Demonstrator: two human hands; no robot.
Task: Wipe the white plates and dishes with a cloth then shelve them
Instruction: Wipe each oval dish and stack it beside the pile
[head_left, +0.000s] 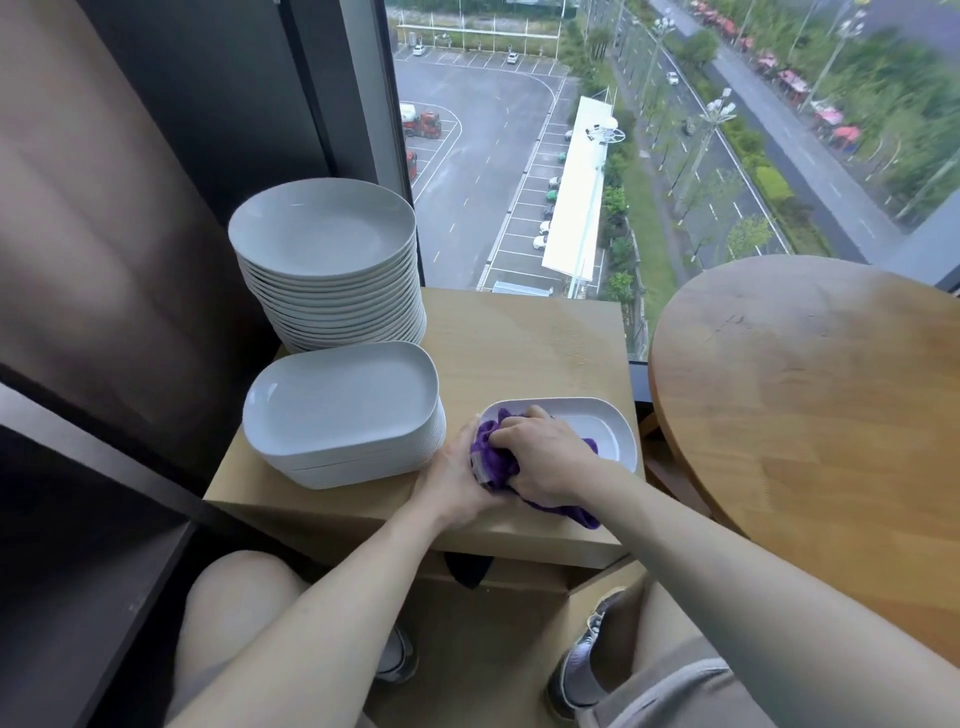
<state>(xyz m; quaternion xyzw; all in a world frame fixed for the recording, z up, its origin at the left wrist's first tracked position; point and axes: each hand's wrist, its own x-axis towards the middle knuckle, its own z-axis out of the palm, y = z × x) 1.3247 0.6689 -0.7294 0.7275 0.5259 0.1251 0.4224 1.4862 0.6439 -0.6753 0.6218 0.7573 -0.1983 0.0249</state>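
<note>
Clutching purple cloth (492, 442) inside white dish (609, 432), right hand (543, 460) curled tight; left hand (456, 480) grips dish rim, beside oblong stack (343, 410)

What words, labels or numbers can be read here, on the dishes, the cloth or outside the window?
No readable text anywhere.
The round plates, the oblong dishes and the dish being wiped: plain white, no marks.
The purple cloth: a pale tag-like patch, too blurred to read.
The red trucks outside: too small to read.
</note>
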